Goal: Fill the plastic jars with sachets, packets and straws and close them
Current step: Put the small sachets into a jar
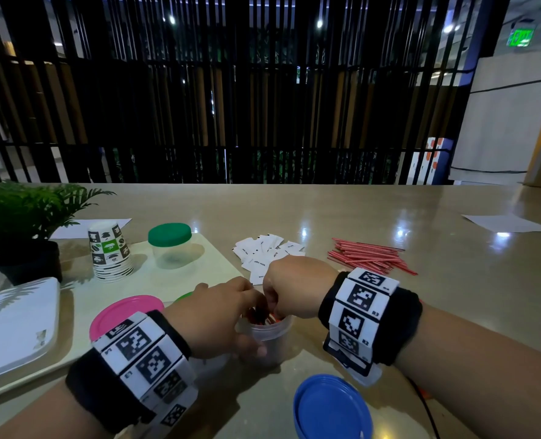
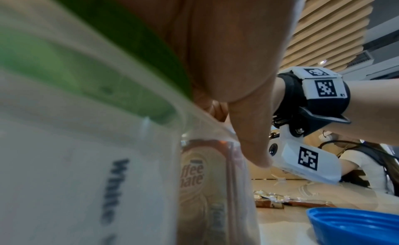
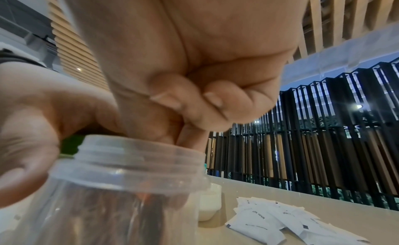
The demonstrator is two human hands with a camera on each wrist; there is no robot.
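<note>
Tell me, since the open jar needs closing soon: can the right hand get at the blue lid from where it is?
Probably yes: the blue lid lies uncovered on the table beside the right hand, though its fingers are down in the open jar.

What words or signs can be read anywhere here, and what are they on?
"EXIT": green sign, top right, mirrored and blurred.
"R2", "R3": right wristband tiles.
"White": sachet in the green-lidded jar.
"ffee", "nate": packet inside the open jar, partly hidden.
Loose white sachets: too small.
Paper cups: pictures only.
</note>
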